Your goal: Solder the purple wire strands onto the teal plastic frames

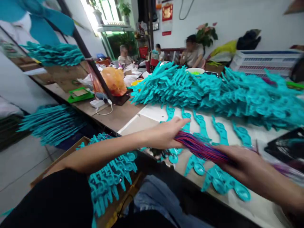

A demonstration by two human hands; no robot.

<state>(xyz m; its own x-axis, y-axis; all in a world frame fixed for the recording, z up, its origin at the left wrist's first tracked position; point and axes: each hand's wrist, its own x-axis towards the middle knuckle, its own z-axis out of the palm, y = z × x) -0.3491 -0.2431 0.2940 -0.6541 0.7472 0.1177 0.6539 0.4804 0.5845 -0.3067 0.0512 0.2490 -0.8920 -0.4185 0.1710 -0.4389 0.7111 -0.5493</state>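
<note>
A bundle of thin red and blue wires [201,148] stretches between my two hands over the table. Its left end is gripped by my left hand [167,133], thumb pointing right. Fingers of my right hand [239,161] wrap round the other end, with some strands trailing past the wrist. Flat turquoise plastic pieces lie in a row beneath and behind the wires, one of them a piece [220,129] just beyond the bundle. Nearer the table's front edge, more turquoise pieces [219,182] with round cups lie below my right hand.
A long heap of turquoise parts [201,88] runs along the back of the table [133,126]. A box of similar parts [111,180] stands below its front edge at left. A dark post [95,69], an orange bag [114,80] and a black fan-like object [287,145] flank the area. People sit behind.
</note>
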